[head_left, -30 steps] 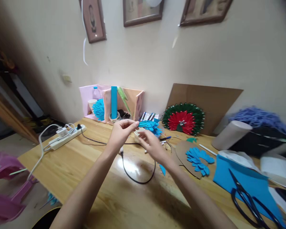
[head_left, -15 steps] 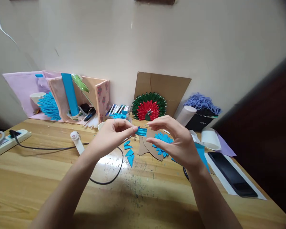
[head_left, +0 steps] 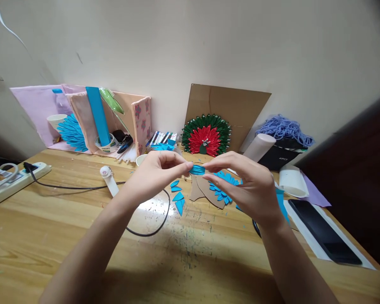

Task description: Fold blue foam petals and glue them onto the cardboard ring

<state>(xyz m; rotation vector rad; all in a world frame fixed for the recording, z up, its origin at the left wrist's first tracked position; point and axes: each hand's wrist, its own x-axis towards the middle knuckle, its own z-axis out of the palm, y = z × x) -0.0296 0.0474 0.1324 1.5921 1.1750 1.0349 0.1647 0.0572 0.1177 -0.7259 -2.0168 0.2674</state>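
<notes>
My left hand (head_left: 160, 173) pinches a small pleated piece of shiny blue ribbon (head_left: 196, 169) between thumb and fingertips, above the wooden table. From the other side, my right hand (head_left: 243, 181) holds the ribbon's right end between thumb and index finger. Below and left of the ribbon, several blue cut petals (head_left: 179, 202) lie on the tabletop. A cardboard cutout (head_left: 207, 192) rests behind and under the hands. On its right part sits a layered blue petal flower (head_left: 223, 188), partly hidden by my right hand.
At the back, a red and green fan-shaped peacock (head_left: 205, 134) stands against a cardboard sheet (head_left: 228, 101). A pink partitioned organizer (head_left: 142, 122) is at left. A black cable (head_left: 152, 234) loops near a white device (head_left: 109, 179). A phone (head_left: 324, 232) lies right; a power strip (head_left: 39, 173) left.
My right hand has closed in on the ribbon's right end, from a wider finger gap. The view has shifted, so things sit further right.
</notes>
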